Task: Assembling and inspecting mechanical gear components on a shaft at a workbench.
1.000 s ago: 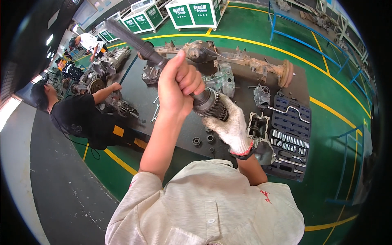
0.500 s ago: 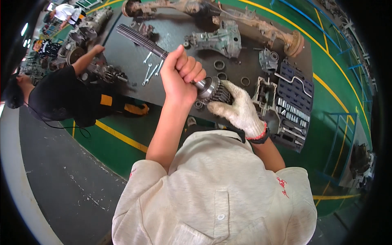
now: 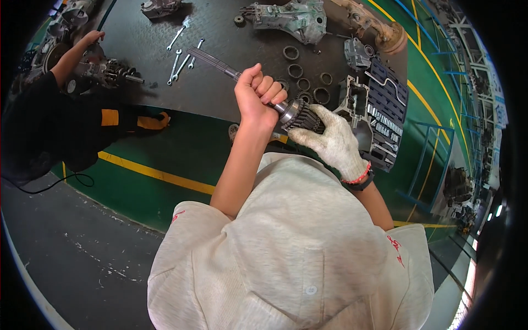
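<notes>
A splined gear shaft (image 3: 216, 63) slants in front of me, its long thin end pointing up and left. My bare left hand (image 3: 259, 98) is wrapped round the shaft's middle. At the shaft's lower right end sits a toothed gear (image 3: 301, 116). My right hand (image 3: 333, 137), in a white knitted glove, grips that gear, with the thumb below and the fingers over its far side. Just beyond my hands, several loose metal rings (image 3: 295, 70) lie on the dark workbench (image 3: 148, 71).
Several wrenches (image 3: 177, 65) lie at the left of the bench. A gearbox housing (image 3: 289, 21) stands at the back. On the right are an open metal casing (image 3: 353, 98) and a socket set case (image 3: 388, 91). A person in black (image 3: 38, 121) works at the far left.
The view has shifted, so the bench sits higher in the picture and more rings show. Both hands keep hold of the shaft and gear, now seen slightly further right and at a flatter slant.
</notes>
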Motion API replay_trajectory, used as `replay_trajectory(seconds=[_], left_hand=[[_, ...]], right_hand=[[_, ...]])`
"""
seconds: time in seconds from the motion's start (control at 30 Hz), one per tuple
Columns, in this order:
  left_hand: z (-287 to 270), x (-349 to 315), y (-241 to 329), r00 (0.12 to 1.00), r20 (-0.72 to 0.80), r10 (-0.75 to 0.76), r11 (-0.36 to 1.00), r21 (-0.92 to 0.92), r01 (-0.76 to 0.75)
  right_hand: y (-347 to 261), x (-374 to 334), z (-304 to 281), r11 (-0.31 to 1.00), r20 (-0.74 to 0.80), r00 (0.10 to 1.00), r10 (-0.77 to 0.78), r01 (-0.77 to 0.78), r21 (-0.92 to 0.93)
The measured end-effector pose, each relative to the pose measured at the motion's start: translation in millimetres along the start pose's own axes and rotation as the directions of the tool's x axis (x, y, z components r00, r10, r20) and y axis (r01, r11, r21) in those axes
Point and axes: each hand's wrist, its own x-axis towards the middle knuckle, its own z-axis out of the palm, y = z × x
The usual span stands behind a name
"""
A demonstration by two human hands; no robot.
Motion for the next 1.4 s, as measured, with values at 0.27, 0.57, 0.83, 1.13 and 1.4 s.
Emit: replay_trajectory(seconds=[0.27,0.57,0.83,1.13,1.4], left_hand=[[-20.9,26.1,8.9,0.998,0.035,-0.056,0.998,0.003,0.055],[-33.6,55.8,37.9,0.995,0.088,-0.056,0.997,-0.044,0.060],[-44.8,81.2,37.2,0.998,0.030,-0.050,0.997,-0.057,0.052],[-168.1,190.2,41.4,0.983,-0.145,0.113,0.982,-0.136,-0.133],[-235.6,238.6,39.8,0.926,-0.221,0.307,0.939,0.229,-0.257]], right_hand=[[12.7,11.4,28.6,0.999,-0.109,0.993,0.034,-0.037,-0.021],[23.7,6.9,32.4,0.977,-0.113,0.971,0.211,-0.212,0.002],[45.1,35.1,50.3,0.818,-0.013,0.980,0.201,-0.161,0.553],[142.4,58.6,76.5,0.626,0.185,0.944,0.273,-0.321,0.711],[197.8,19.7,69.2,0.468,0.171,0.902,0.396,-0.359,0.808]])
